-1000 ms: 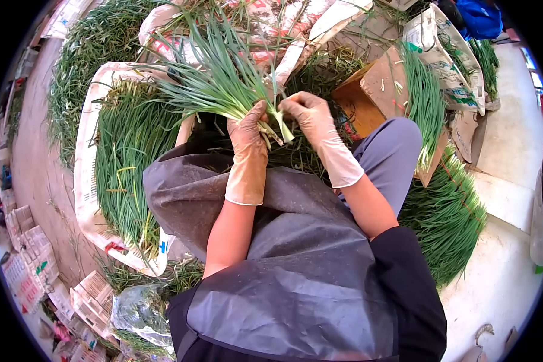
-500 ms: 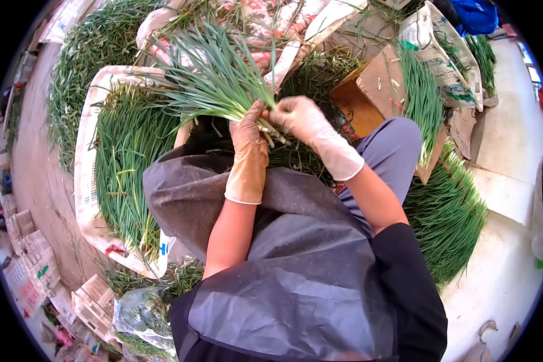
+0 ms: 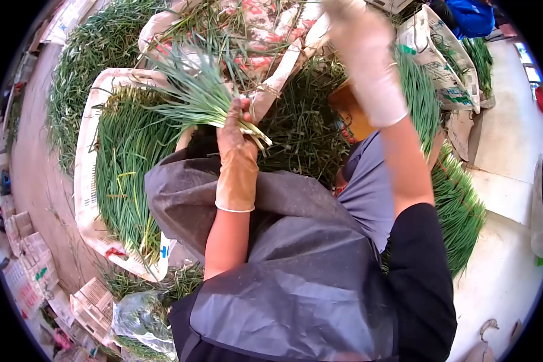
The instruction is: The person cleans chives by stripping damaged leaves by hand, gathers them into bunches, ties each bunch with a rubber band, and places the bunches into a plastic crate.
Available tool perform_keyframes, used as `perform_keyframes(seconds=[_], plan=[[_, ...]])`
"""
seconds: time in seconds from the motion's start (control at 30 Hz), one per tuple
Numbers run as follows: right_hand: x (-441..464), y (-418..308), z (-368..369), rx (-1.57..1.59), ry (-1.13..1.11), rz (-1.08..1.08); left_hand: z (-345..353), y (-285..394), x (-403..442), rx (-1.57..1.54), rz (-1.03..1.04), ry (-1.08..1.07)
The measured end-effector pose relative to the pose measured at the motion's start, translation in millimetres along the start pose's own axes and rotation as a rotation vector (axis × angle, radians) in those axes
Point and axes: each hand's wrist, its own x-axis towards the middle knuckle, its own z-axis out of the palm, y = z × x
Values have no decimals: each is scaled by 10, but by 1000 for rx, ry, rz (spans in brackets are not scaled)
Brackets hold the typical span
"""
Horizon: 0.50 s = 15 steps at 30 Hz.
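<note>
Loose heap point(image 3: 90, 72) is left unpacked, it seems. Lined-up stalks point(image 3: 130, 169) are already laid in the crate point(image 3: 84, 193). Bunch point(image 3: 202, 102) is gathered, no tie seen; held near the crate, clasped in the grip of the left hand point(image 3: 230, 133). Long axis diagonal: leaves point(image 3: 187, 90) pointed far-left, white ends point(image 3: 262, 139) near-right. Right hand point(image 3: 355, 27) is raised, blurred; grip cannot be told.

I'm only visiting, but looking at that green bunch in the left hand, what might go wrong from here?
Stalks might slip: only the left hand grips the green bunch, while the right hand is up apart from it, and loose greens lie below.

Leaves might tangle: their tips fan toward the white crate and its greens.
</note>
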Motion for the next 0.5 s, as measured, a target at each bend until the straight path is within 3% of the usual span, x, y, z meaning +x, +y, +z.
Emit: perform_keyframes(seconds=[0.03, 0.13, 0.2, 0.27, 0.33, 0.37, 0.5], plan=[[-582, -419, -56, 583, -3, -36, 44, -94, -89, -26, -51, -72], [-1219, -827, -498, 1034, -195, -94, -46, -254, -1, 50, 67, -99], [-1356, -885, -707, 1417, -428, 245, -144, -234, -6, 99, 28, -121], [-1447, -910, -621, 1551, -875, 528, -104, -259, -17, 141, 59, -108], [-1472, -966, -451, 2103, -1093, 1026, -109, -292, -21, 148, 65, -119], [-1454, -958, -415, 2225, -1068, 1134, -136, -285, -15, 200, 56, -163], [-1386, -917, -489, 2187, -900, 1316, -137, -251, -38, 284, 95, -181]])
